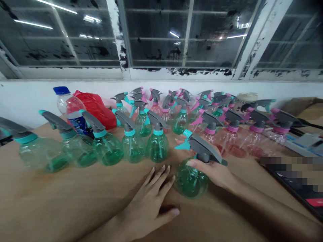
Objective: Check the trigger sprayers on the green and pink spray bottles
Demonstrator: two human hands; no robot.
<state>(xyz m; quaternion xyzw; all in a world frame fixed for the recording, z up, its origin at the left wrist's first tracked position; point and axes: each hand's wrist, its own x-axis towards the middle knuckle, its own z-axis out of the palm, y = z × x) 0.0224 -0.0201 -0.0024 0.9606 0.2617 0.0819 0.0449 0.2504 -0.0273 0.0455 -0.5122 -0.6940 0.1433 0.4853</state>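
My right hand (pixel 214 169) grips a green spray bottle (pixel 190 181) around its neck, just under the grey and turquoise trigger head. The bottle is slightly tilted near the middle of the table. To its left, my left hand (pixel 153 195) lies with fingers spread on the wooden table (pixel 75 205), holding nothing. Beyond the left hand stands a row of green spray bottles, the closest being a green bottle (pixel 157 148) with a turquoise collar. Behind my right hand stand pink spray bottles, among them a pink bottle (pixel 233 144). The fingers behind the held neck are partly hidden.
More green and pink spray bottles crowd the back by the white wall (pixel 30 97). At the back left are a blue-capped plastic bottle (pixel 68 104) and a red plastic bag (pixel 98 109). A dark, partly blurred device (pixel 285 181) lies at the right edge, near a cardboard box (pixel 302 106).
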